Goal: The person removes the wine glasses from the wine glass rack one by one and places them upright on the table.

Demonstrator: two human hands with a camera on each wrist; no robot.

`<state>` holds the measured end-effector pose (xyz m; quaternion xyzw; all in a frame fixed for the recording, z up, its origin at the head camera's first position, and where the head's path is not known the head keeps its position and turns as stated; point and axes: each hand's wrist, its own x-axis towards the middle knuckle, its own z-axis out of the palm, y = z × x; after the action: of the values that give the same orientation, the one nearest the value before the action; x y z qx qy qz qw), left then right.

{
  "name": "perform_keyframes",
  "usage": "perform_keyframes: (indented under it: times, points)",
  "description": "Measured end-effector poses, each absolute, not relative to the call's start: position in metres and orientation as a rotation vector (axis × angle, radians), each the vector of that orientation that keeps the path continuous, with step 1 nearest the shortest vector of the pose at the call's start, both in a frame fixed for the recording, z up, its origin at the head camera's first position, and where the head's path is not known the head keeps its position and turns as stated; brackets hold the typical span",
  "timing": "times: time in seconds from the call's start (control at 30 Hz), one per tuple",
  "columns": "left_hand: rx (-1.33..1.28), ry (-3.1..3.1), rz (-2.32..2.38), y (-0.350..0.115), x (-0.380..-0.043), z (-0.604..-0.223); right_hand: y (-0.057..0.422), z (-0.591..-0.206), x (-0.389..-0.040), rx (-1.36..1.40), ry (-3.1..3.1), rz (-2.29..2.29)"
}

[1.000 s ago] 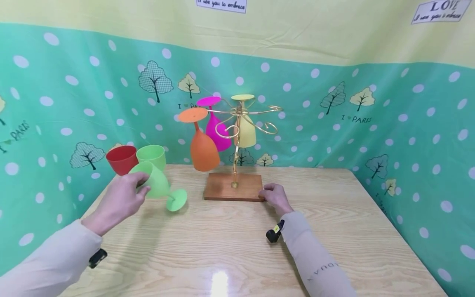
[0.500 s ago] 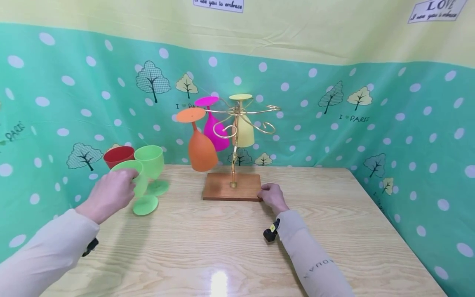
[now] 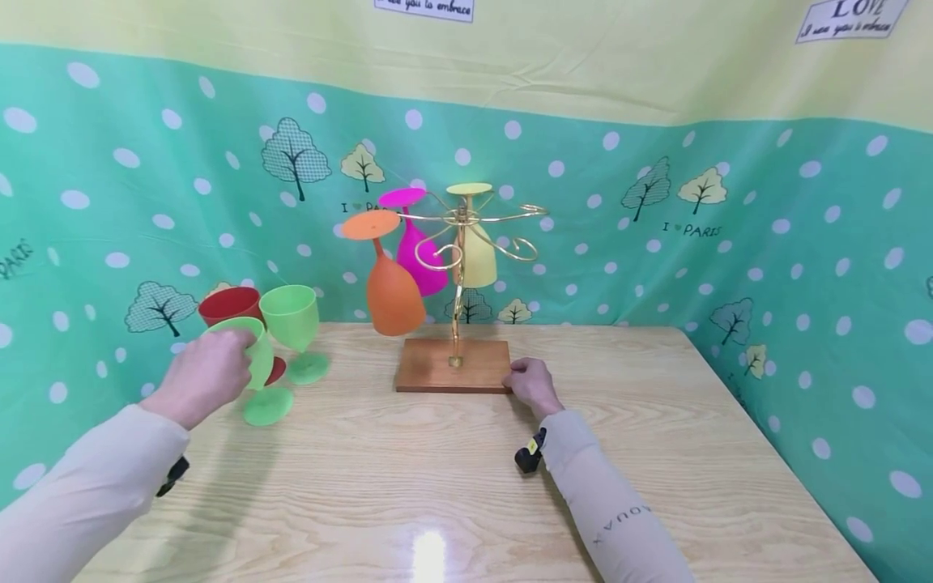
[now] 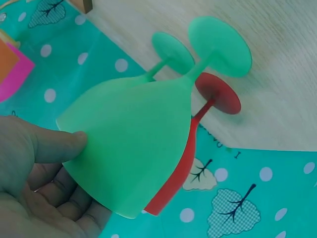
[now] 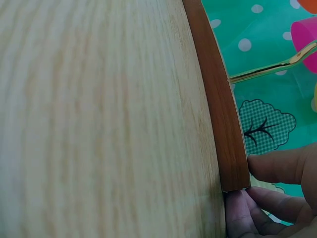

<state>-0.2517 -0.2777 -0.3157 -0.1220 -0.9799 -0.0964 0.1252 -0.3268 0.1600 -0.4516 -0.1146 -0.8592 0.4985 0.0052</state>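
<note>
My left hand (image 3: 202, 374) pinches the rim of a light green goblet (image 4: 133, 144), thumb outside and fingers reaching inside the bowl. The goblet is upright, its foot (image 3: 268, 405) down close to the table. Just behind it are a red goblet (image 3: 232, 304), partly covered, and a second green goblet (image 3: 293, 320), both upright. At the front right corner of the wooden base (image 3: 430, 366) of a gold wire goblet rack (image 3: 457, 300), my right hand (image 3: 534, 387) holds on, thumb on the upper edge and fingers against the end.
Orange (image 3: 394, 295), magenta (image 3: 421, 255) and yellow (image 3: 477, 255) goblets hang upside down from the rack's left and back arms. The curled arms (image 3: 521, 247) on the right and front carry nothing. A patterned cloth (image 3: 583, 178) stands behind the light wood table (image 3: 408, 486).
My left hand has brought the green goblet left and turned it from tilted to upright, beside the red one. My right hand stays at the base corner; the view shifts slightly.
</note>
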Motion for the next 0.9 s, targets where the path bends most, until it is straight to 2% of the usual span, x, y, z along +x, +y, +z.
perform_keyframes:
  times: [0.9]
  points:
    - [-0.357,-2.727,-0.289,-0.2754,-0.2559,-0.3136,0.1573,-0.4510,-0.3250,-0.361,-2.690,1.539]
